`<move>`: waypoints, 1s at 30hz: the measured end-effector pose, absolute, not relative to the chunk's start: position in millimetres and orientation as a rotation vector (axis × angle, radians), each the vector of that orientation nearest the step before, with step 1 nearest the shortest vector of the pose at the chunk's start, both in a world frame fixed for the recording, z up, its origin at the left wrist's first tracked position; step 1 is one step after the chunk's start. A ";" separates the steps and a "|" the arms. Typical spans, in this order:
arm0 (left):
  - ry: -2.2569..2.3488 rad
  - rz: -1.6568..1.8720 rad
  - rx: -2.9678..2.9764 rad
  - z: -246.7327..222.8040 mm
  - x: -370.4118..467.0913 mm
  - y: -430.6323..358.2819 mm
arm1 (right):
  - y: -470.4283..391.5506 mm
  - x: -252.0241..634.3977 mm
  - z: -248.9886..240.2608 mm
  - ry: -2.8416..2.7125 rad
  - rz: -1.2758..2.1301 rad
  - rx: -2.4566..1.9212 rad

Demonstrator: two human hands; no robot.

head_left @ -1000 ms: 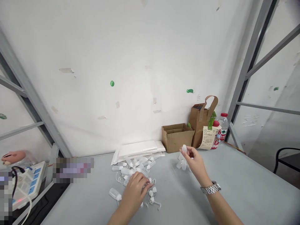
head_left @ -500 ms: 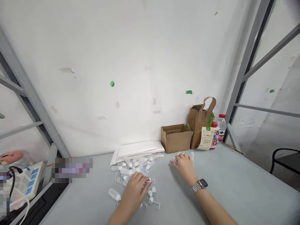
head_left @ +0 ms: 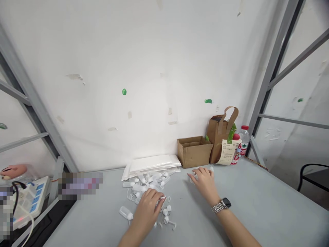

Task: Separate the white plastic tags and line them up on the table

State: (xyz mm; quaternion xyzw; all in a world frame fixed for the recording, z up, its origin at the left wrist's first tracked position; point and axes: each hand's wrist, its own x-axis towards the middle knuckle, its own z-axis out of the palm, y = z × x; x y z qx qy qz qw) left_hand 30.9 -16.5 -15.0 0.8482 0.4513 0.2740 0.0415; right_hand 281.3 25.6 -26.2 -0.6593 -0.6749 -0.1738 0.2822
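My left hand [head_left: 147, 207] is at the near side of a pile of small translucent squeeze bottles [head_left: 138, 188]. Its thumb and fingers close on a small white cap [head_left: 162, 197]; whatever lies under the palm is hidden. Beside the wrist lies a single bottle [head_left: 125, 212] on its side. Loose white caps with straps [head_left: 166, 219] are to the right of this hand. My right hand [head_left: 205, 181], with a watch at the wrist, hovers over or rests on translucent bottles [head_left: 211, 169], mostly hidden beneath it. Its fingers are slightly bent and the thumb stands apart.
Flat white packets [head_left: 151, 163] are stacked against the wall behind the bottles. An open cardboard box [head_left: 196, 154], a brown paper bag [head_left: 215, 137] and a red-capped water bottle [head_left: 244, 139] stand at the back right. A power strip [head_left: 36, 199] is at the left.
My right hand has shifted slightly right, its thumb further from the fingers. My left hand stays almost in place at the pile. The whole view has moved a little.
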 end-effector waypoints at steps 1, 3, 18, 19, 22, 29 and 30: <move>1.385 0.844 2.592 -14.8 30.9 -16.5 | 25.2 281.5 -25.8 -1.793 -0.488 -1.727; 1.392 0.847 2.589 -14.6 30.6 -16.6 | 23.8 279.0 -25.4 -1.785 -0.503 -1.653; 1.514 0.982 2.610 -28.4 25.5 -7.3 | 28.5 204.2 -43.1 -2.251 -0.049 -1.348; 1.511 0.985 2.600 -28.4 25.4 -7.4 | 28.9 205.5 -44.0 -2.244 -0.051 -1.371; 1.492 1.008 2.579 -28.6 25.3 -7.3 | 29.1 209.1 -45.6 -2.226 -0.045 -1.405; 1.538 1.085 2.357 -23.7 24.9 -8.6 | 20.1 216.0 -31.7 -2.083 0.101 -1.423; 1.553 1.112 2.292 -22.2 24.7 -9.2 | 16.6 215.9 -28.3 -2.019 0.245 -1.391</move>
